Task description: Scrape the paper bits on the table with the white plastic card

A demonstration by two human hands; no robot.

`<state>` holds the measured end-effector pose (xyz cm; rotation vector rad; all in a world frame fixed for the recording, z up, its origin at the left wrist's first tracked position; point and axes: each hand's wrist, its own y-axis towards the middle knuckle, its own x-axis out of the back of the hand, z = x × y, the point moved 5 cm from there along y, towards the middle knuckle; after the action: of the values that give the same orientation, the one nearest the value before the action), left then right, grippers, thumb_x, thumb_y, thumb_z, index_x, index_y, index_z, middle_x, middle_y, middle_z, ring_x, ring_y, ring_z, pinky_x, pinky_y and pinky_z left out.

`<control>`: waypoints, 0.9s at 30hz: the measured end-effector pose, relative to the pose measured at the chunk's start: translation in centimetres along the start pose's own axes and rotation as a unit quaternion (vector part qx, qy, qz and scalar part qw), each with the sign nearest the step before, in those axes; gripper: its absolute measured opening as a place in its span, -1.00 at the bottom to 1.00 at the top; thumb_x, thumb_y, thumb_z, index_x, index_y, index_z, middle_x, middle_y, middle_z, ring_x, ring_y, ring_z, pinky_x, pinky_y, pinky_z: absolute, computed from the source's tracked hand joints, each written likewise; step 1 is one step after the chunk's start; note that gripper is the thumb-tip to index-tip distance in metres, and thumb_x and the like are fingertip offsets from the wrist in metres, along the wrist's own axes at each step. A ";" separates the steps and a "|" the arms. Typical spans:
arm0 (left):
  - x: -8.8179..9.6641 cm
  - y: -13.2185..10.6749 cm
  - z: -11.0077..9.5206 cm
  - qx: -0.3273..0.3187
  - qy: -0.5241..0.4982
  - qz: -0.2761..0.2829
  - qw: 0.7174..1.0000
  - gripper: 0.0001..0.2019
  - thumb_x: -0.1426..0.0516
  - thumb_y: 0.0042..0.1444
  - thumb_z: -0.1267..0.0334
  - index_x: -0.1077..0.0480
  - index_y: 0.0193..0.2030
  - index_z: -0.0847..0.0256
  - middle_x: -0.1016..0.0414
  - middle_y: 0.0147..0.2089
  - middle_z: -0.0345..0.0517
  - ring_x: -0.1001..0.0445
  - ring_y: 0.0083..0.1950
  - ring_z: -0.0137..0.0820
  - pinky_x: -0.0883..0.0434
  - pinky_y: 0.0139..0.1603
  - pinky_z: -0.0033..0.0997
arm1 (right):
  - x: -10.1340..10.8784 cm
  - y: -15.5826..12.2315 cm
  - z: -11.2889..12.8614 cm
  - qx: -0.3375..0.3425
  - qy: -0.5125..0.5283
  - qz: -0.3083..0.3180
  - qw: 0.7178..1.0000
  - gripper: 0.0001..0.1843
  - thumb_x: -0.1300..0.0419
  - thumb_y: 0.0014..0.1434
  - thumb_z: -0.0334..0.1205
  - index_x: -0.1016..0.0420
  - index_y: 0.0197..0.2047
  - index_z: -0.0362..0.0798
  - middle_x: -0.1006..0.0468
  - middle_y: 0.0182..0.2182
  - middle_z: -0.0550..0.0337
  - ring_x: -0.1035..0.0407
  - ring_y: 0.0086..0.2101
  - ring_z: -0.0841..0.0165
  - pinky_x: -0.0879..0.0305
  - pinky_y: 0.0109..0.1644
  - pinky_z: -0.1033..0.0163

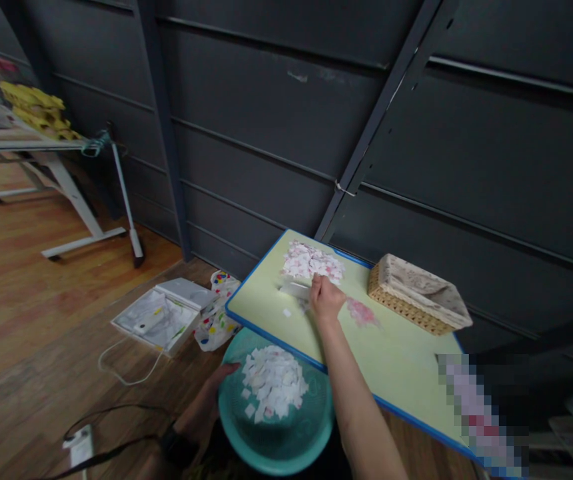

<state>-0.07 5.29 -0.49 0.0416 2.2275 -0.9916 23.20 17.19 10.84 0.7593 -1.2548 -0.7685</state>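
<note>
My right hand is closed over the table, gripping a flat, whitish, blade-like piece whose exact kind I cannot make out. Just beyond it lies a spread heap of small white and pinkish paper scraps. One loose scrap rests nearer the table's front edge. Below the table edge, my left hand is at the left rim of a teal plastic basket, with a thumb over the rim and the other fingers hidden. A pile of white paper scraps fills the middle of the basket.
The yellow-green table has a blue edge and a pink stain. A cloth-lined wicker basket stands at its back right. On the floor to the left are an open white box, a patterned plastic bag, and a power strip.
</note>
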 end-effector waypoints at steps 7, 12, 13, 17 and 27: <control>0.1 -0.1 0.0 0.030 0.071 0.026 0.997 -0.65 -0.20 0.00 0.25 -0.45 -0.04 0.29 -0.68 -0.28 -0.08 -0.56 -0.07 -0.08 -0.45 -0.04 -0.18 | 4.5 -2.7 3.8 0.311 0.023 0.034 0.950 -0.51 -0.11 0.22 -0.04 -0.22 -0.68 -0.06 -0.24 -0.75 0.30 -0.10 -0.64 0.48 0.15 -0.49 0.26; -0.5 -0.3 0.1 0.024 0.090 0.046 0.995 -0.63 -0.20 0.00 0.19 -0.44 -0.04 0.28 -0.67 -0.31 -0.07 -0.58 -0.13 -0.07 -0.46 -0.10 -0.16 | 7.7 -4.1 6.3 0.313 0.044 0.029 0.948 -0.53 -0.14 0.20 -0.09 -0.18 -0.67 -0.05 -0.22 -0.75 0.32 -0.10 -0.64 0.48 0.14 -0.48 0.26; -0.7 -0.4 0.1 0.022 0.102 0.051 0.993 -0.63 -0.19 0.00 0.19 -0.44 -0.04 0.28 -0.67 -0.33 -0.08 -0.59 -0.16 -0.09 -0.46 -0.13 -0.18 | 8.3 -4.4 6.9 0.315 0.046 0.032 0.948 -0.53 -0.14 0.20 -0.08 -0.18 -0.67 -0.04 -0.21 -0.75 0.33 -0.11 -0.63 0.48 0.14 -0.48 0.26; -0.9 -0.6 0.0 -0.023 0.141 0.061 0.988 -0.69 -0.17 0.03 0.20 -0.46 -0.11 0.31 -0.65 -0.44 -0.12 -0.59 -0.28 -0.17 -0.45 -0.26 -0.30 | 9.9 -5.0 8.2 0.308 0.050 0.043 0.949 -0.54 -0.13 0.22 -0.09 -0.18 -0.66 -0.04 -0.21 -0.76 0.34 -0.13 -0.65 0.49 0.11 -0.47 0.26; -0.7 -1.1 1.2 -0.049 0.108 0.026 0.993 -0.68 -0.21 -0.03 0.16 -0.48 -0.17 0.33 -0.65 -0.41 -0.06 -0.58 -0.29 -0.19 -0.45 -0.20 -0.27 | 7.6 -1.4 3.4 0.165 -0.118 0.038 0.979 -0.48 0.01 0.26 0.06 -0.29 -0.62 -0.08 -0.32 -0.76 0.27 -0.17 -0.71 0.51 0.27 -0.53 0.27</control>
<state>0.80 3.86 0.09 0.1700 2.4568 -0.8849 20.81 9.78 14.12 0.8990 -1.6429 -0.6074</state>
